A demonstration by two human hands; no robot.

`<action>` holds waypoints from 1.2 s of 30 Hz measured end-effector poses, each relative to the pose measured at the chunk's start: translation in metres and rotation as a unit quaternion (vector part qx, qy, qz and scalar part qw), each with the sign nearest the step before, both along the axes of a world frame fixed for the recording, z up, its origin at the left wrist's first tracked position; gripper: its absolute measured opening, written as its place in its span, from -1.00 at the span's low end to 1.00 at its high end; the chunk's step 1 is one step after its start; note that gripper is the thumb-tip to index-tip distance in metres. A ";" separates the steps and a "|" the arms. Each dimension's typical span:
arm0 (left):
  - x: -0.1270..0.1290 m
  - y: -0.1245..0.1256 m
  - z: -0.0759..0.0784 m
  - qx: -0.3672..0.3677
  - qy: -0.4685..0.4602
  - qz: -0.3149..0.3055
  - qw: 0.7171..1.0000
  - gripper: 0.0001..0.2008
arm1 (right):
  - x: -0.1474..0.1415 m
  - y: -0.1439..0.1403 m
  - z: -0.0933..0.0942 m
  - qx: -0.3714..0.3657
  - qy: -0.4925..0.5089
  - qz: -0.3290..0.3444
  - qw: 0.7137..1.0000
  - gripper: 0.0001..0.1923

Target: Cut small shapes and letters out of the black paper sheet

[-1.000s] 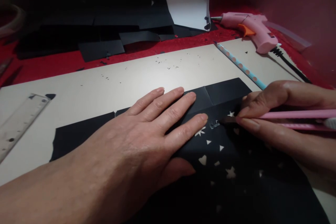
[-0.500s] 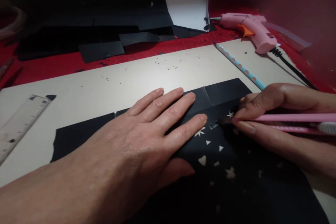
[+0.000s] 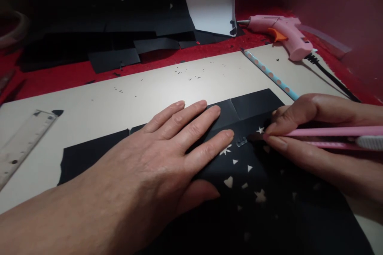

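Note:
Black card point(image 3: 257, 103) lies on a cream board, with several small star, heart and triangle cut-outs through which a light surface shows. My left hand point(image 3: 176, 147) rests flat on the card, fingers spread, the index fingertip beside a starburst cut-out point(image 3: 226, 150). In my right hand point(image 3: 296, 131) is a pink craft knife point(image 3: 326, 131), pinched near its blade between thumb and fingers. Its dark blade tip is at or very near a small scored patch point(image 3: 241, 141) on the card, just right of my left index finger. Whether the tip touches the card I cannot tell.
A clear ruler point(image 3: 26, 143) lies at left. Behind the card, a blue dotted pencil point(image 3: 269, 73) and a pink glue gun point(image 3: 278, 34) with a black cord lie at right. Black card pieces point(image 3: 113, 57) and white paper point(image 3: 211, 10) cover the red cloth point(image 3: 54, 81). Tiny black scraps dot the board point(image 3: 155, 83).
The whole view has shifted slightly. The knife tip has moved a little at the scored patch, whose marks now look fuller. My left hand keeps its place on the card.

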State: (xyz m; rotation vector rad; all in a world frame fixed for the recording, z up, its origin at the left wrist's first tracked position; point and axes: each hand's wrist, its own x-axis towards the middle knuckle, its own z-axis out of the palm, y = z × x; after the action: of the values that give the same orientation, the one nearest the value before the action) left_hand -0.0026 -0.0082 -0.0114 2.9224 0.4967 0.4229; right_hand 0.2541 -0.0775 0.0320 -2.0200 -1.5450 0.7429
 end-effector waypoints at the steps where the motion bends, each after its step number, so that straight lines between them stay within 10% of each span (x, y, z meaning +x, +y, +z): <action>1: 0.000 0.000 0.000 0.000 0.002 0.001 1.000 -0.53 | 0.000 0.000 0.001 -0.012 0.001 0.003 1.000 -0.82; 22: 0.015 0.011 0.047 -0.065 0.110 -0.003 0.992 -0.65 | 0.005 0.012 -0.019 0.034 0.209 0.114 0.971 -0.88; 36: 0.058 -0.006 0.026 -0.073 -0.008 0.099 0.992 -0.88 | -0.001 0.017 -0.018 0.045 0.182 0.108 0.976 -0.85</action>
State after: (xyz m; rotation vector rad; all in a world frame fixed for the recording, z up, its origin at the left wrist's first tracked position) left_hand 0.0554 -0.0143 0.0145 2.7385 0.7855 0.4149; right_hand 0.2535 -0.0600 0.0137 -1.5591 -1.5566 1.0413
